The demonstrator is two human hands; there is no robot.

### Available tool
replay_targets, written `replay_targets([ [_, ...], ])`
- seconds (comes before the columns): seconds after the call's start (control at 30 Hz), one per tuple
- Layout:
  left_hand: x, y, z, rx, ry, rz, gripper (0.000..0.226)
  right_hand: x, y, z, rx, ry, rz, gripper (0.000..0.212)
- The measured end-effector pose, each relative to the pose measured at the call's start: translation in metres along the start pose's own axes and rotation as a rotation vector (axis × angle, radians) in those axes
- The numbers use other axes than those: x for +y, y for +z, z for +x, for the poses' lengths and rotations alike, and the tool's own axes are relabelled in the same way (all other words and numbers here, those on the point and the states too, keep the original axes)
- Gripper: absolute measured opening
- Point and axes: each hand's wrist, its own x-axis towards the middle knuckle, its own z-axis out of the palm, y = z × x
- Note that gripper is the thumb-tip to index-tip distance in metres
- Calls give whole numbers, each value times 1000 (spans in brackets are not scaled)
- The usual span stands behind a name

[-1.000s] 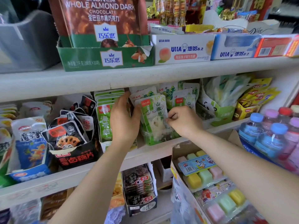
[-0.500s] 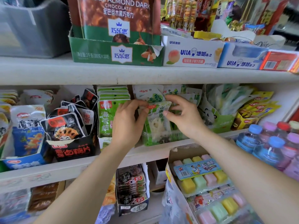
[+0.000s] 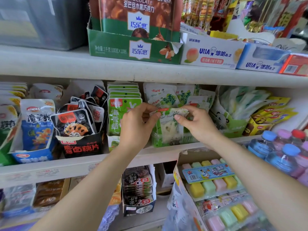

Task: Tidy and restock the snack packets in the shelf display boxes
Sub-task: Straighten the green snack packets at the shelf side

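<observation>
**A:** How many hands were on it?

**B:** Two. The left hand (image 3: 138, 125) pinched one packet (image 3: 170, 129) at its top left corner, between thumb and forefinger. The right hand (image 3: 199, 126) pinched the top right corner the same way.

**A:** Where was that packet?

**B:** It stood upright in a clear green tub (image 3: 156, 142) on the middle shelf (image 3: 75, 167). The stack of green packets (image 3: 115, 117) was on its left and the panda box (image 3: 221, 120) on its right.

**A:** How did it look?

**B:** It was green and white, with a small red label near the top and pale slices showing on its front. The top edge was bent forward between the fingers.

**A:** Were there others in the tub?

**B:** White packets (image 3: 160, 95) with green lettering stood behind it. At least three tops showed, but I could not count the rest.

**A:** And the green stack?

**B:** One full front showed, with several top edges behind it. They were too close together to count.

**A:** What was above?

**B:** On the upper shelf (image 3: 100, 69) there was one green chocolate box (image 3: 116, 50) and two UHA boxes (image 3: 211, 54) beside it.

**A:** Anything else you counted?

**B:** There was one black box (image 3: 81, 147) of lotus-picture packets left of the green stack. Two blue-capped bottles (image 3: 290, 150) stood at the far right, among others with lilac and red caps.
</observation>
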Motion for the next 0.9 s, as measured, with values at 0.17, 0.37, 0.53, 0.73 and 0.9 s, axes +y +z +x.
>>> replay_targets([
  [0.17, 5, 2, 4, -49, -53, -21, 23, 2, 1, 1, 16, 12, -7, 20],
  [0.37, 4, 12, 13, -124, -57, 50, 29, -2, 4, 1, 86, -30, 108, 29],
  [0.53, 4, 17, 14, -96, -57, 60, 33, -2, 11, -9, 419, -201, -19, 41],
  [0.73, 11, 14, 7, -19, -60, -67, 40, -1, 20, -30, 338, -531, -446, 36],
  [0.9, 6, -3, -6, 5, -15, -3, 45, -4, 28, -24, -32, -203, -701, 51],
])
